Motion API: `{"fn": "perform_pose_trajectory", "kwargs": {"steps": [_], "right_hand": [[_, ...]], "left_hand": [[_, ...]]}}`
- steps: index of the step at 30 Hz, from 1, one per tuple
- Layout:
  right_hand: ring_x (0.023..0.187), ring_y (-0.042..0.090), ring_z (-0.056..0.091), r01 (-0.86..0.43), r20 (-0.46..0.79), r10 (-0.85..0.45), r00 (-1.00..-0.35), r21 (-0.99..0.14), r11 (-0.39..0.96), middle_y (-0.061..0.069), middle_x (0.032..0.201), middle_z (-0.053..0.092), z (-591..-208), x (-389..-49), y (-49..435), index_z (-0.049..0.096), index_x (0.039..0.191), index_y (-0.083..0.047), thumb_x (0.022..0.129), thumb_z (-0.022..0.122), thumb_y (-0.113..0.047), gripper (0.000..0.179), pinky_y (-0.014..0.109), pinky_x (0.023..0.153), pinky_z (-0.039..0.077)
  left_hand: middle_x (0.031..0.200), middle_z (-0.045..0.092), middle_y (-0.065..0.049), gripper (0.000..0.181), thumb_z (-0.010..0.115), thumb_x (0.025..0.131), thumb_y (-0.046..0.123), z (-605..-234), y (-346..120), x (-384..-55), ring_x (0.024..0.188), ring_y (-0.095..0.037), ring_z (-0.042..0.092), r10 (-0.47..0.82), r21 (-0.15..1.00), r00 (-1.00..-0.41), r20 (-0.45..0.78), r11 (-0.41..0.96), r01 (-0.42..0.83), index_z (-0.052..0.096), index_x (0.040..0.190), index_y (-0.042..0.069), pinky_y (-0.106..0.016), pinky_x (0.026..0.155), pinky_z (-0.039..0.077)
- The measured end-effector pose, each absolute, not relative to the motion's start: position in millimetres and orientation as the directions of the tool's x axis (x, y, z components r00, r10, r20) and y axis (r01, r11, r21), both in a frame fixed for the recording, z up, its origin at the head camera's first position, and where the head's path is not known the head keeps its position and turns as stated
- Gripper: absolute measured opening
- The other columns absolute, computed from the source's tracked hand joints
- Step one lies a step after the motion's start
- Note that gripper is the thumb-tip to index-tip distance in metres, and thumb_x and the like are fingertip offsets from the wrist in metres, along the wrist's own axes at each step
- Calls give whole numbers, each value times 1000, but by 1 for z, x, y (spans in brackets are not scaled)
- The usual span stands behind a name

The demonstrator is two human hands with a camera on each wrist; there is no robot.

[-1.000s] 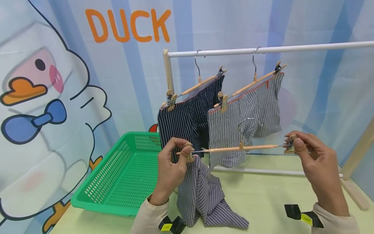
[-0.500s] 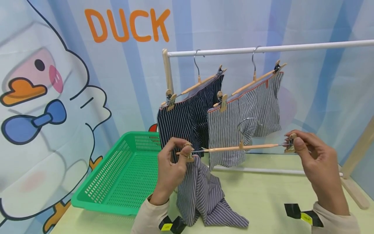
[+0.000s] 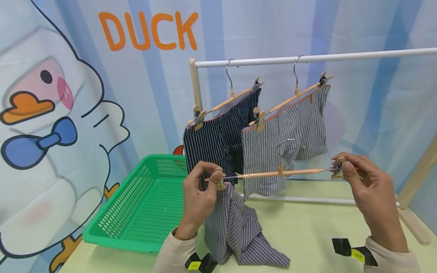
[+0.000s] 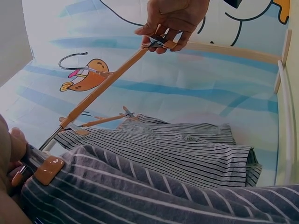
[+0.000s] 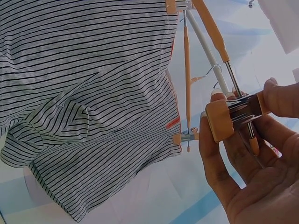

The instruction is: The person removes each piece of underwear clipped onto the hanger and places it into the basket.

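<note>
A clip hanger (image 3: pixel 263 174) with an orange-tan bar is held level in front of the rack by both hands. My left hand (image 3: pixel 199 193) pinches its left clip, from which grey striped shorts (image 3: pixel 235 227) hang by one corner, their lower part reaching the table. My right hand (image 3: pixel 370 193) pinches the right clip (image 5: pixel 233 114), which has no cloth in it. In the left wrist view the left clip (image 4: pixel 49 169) overlaps the waist of the grey shorts. Behind, dark striped shorts (image 3: pixel 218 140) and light striped shorts (image 3: pixel 266 155) hang from hangers on the rack.
The rack's white rail (image 3: pixel 341 57) runs across the back, with a wooden foot (image 3: pixel 414 227) at the right. A green plastic basket (image 3: pixel 119 242) stands on the table left of my left hand. A duck-print curtain (image 3: pixel 153 94) covers the wall.
Both hands keep their grip and place. The grey shorts have shifted very slightly left below the left clip; otherwise the scene looks the same.
</note>
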State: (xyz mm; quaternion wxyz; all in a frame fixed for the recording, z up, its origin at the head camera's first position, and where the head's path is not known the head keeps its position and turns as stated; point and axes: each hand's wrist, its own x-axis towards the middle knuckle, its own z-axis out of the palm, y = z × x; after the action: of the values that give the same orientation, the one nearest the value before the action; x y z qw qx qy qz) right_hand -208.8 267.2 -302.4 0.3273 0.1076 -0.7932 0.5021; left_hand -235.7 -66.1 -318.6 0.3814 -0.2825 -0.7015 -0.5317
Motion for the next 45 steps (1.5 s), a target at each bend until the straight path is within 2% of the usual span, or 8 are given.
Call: {"fn": "perform_pose_trajectory", "kwargs": {"steps": [3, 10, 20, 27, 33, 39, 45], "right_hand": [[102, -4, 60, -499, 626, 157, -764, -728, 471, -22, 114, 64, -303, -209, 267, 62, 133, -6, 104, 52, -12, 32, 8, 86, 42], [103, -5, 60, -495, 625, 155, -765, -725, 478, -23, 115, 63, -303, -208, 268, 62, 133, -6, 104, 52, -13, 32, 7, 86, 41], [101, -4, 60, -503, 630, 154, -761, -723, 473, -21, 115, 64, -302, -209, 269, 62, 134, -5, 104, 51, -12, 33, 7, 86, 43], [103, -3, 61, -531, 635, 152, -758, -734, 423, -19, 118, 65, -303, -210, 271, 61, 133, -3, 104, 50, -11, 32, 7, 87, 44], [108, -3, 60, -545, 633, 151, -759, -745, 384, -17, 119, 66, -304, -210, 272, 61, 132, -2, 104, 49, -10, 32, 7, 88, 44], [111, -4, 59, -531, 634, 162, -756, -739, 415, -19, 117, 65, -304, -210, 274, 61, 133, -3, 105, 48, -12, 33, 6, 88, 43], [110, -5, 58, -494, 625, 171, -762, -732, 470, -20, 116, 63, -303, -209, 272, 61, 134, -6, 105, 48, -16, 33, 5, 89, 43]], "left_hand": [[84, 64, -14, 3, 64, 93, 0, -319, -66, -236, 81, -14, 59, -12, 528, -547, 837, 278, 803, 63, 96, 0, -25, 65, 46], [86, 64, -15, 3, 64, 93, 0, -319, -66, -236, 86, -12, 60, -9, 531, -547, 837, 256, 808, 63, 96, 0, -30, 80, 47], [87, 64, -14, 6, 65, 93, 1, -318, -66, -236, 88, -13, 61, 8, 543, -561, 828, 239, 805, 64, 98, 0, -31, 92, 49], [91, 64, -15, 10, 65, 93, 2, -317, -66, -234, 85, -10, 62, 51, 587, -610, 791, 218, 780, 63, 103, 0, -29, 82, 53], [97, 64, -15, 11, 62, 96, 4, -317, -66, -234, 88, -18, 65, 89, 627, -650, 755, 192, 755, 60, 107, -1, -30, 82, 56], [101, 61, -18, 16, 51, 103, 10, -316, -66, -234, 89, -21, 66, 184, 680, -698, 692, 159, 716, 52, 114, -1, -32, 84, 55], [100, 53, -25, 21, 37, 109, 16, -317, -65, -234, 85, -19, 60, 294, 718, -695, 656, 40, 695, 37, 115, -4, -29, 73, 50]]}}
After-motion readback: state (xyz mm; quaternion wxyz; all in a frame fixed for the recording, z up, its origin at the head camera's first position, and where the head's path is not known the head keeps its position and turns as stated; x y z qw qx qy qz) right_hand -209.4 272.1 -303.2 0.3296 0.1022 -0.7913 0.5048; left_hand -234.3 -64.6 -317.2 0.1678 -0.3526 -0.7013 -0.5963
